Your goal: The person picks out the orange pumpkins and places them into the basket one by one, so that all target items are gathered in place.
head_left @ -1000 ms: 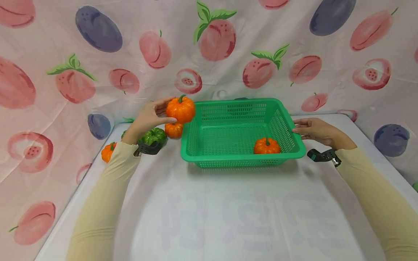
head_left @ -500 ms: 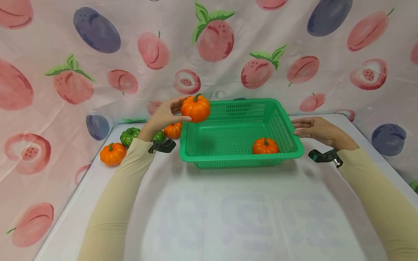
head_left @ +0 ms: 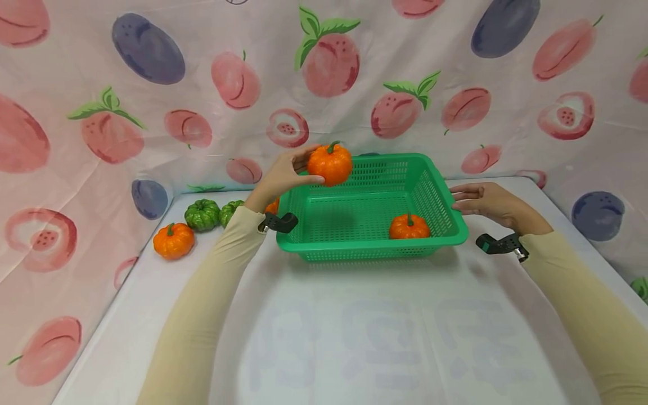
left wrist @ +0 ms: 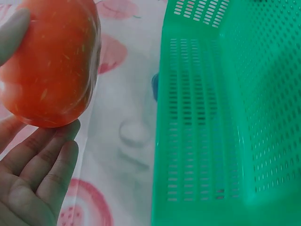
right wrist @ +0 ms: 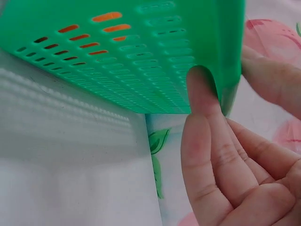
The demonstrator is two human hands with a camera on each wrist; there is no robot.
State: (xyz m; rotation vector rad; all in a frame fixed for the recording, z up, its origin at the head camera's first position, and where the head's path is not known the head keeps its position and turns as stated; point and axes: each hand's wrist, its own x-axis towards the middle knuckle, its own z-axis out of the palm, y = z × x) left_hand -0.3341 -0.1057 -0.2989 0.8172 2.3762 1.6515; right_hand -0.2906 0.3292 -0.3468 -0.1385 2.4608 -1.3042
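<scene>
Your left hand grasps an orange pumpkin between thumb and fingers, the green stem pointing up. From the head camera, that pumpkin appears in front of the far left part of a green basket; the left wrist camera shows a gap between the two. Your right hand grips the basket at its right side, thumb at the rim and a fingertip against the outer wall.

Inside the basket, in the near right part, sits a second orange pumpkin (flecks of its colour show through the slots from your right wrist camera). At the left of the white table, a third orange pumpkin lies nearest you, with a green pumpkin just beside it on the far side. To the right of those, another green pumpkin is partly hidden by your left arm, and one more orange pumpkin peeks out between your wrist and the basket. Beyond it all hangs a pale cloth printed with pink and dark blue fruit, framing your cream sleeves.
</scene>
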